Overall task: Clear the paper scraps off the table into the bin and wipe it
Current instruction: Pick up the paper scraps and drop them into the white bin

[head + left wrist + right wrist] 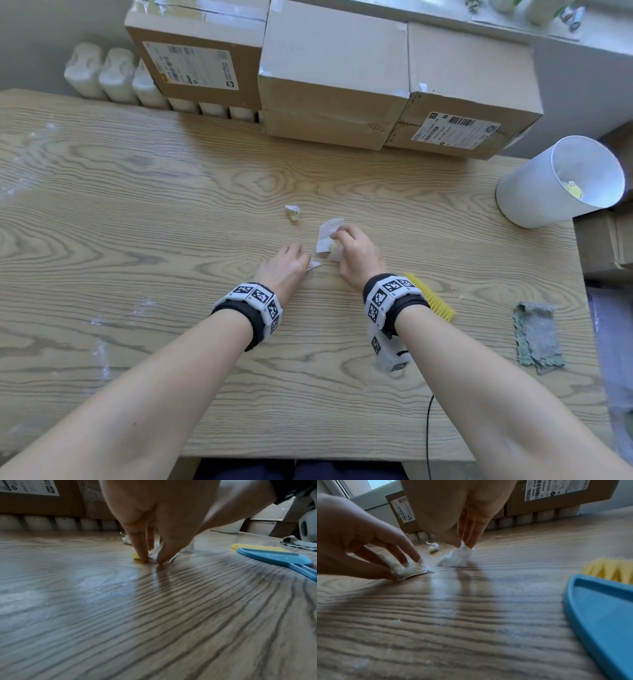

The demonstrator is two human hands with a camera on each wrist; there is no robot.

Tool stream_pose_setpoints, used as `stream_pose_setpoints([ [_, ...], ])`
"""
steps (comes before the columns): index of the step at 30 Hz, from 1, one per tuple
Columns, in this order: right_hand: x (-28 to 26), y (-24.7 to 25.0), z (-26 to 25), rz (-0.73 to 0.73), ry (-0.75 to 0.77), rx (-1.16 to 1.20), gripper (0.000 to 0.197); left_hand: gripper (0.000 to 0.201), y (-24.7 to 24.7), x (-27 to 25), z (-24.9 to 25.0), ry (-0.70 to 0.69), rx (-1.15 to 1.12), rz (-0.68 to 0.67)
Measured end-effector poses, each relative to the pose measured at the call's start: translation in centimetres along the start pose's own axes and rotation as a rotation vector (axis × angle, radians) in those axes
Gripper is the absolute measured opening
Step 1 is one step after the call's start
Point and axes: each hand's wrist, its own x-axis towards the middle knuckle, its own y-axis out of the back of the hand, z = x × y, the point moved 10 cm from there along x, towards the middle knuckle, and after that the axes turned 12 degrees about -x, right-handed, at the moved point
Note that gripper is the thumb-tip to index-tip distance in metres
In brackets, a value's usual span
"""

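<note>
On the wooden table (171, 212) my left hand (308, 263) pinches a crumpled white scrap (407, 568) against the surface, fingertips (145, 559) down, with a small yellow scrap (136, 558) beside them. Just to its right my right hand (334, 236) pinches a larger white paper (329, 233) by its top, and in the right wrist view the white paper (458, 558) hangs from the fingers to the table. One more crumpled scrap (293, 212) lies loose a little beyond both hands. The white bin (527, 192) stands at the far right with a yellow scrap inside.
A blue hand brush (274, 559) with yellow bristles (431, 298) lies under my right wrist. A grey-green cloth (537, 337) lies near the right edge. Cardboard boxes (335, 85) and a radiator line the far side. A black cable (428, 435) hangs over the front edge.
</note>
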Motion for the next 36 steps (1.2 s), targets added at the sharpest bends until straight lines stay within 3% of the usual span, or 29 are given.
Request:
stream_pose_setpoints([
  [2,-0.1,-0.2,0.0,-0.08,0.026,-0.015,0.054,0.041,-0.2,-0.3,0.3,0.003,0.014,-0.023],
  [5,-0.4,-2.2,-0.6,-0.322,0.119,-0.124,0.072,0.062,-0.5,-0.3,0.8,-0.031,0.097,-0.042],
  [7,-0.5,-3.0,-1.0,-0.377,0.172,-0.2,0.067,0.059,-0.8,-0.3,1.2,-0.064,0.159,-0.038],
  [11,-0.1,-3.0,-1.4,-0.337,0.187,-0.255,0.035,0.036,-0.9,0.0,1.3,-0.079,0.131,-0.008],
  [14,0.1,-2.8,-1.4,-0.295,0.173,-0.289,0.023,0.026,-0.9,0.4,1.3,-0.109,0.038,0.032],
  [26,0.7,-2.4,-0.5,-0.245,0.022,-0.219,0.023,0.014,-0.5,0.9,-0.1,0.027,-0.03,0.003],
  [31,-0.5,0.3,2.0,-0.188,-0.075,-0.12,0.022,0.021,0.6,-0.8,-1.2,0.07,-0.098,0.052],
  [36,-1.6,4.8,5.1,-0.094,-0.137,-0.105,0.027,0.019,3.6,-0.7,2.0,-0.007,-0.106,0.179],
])
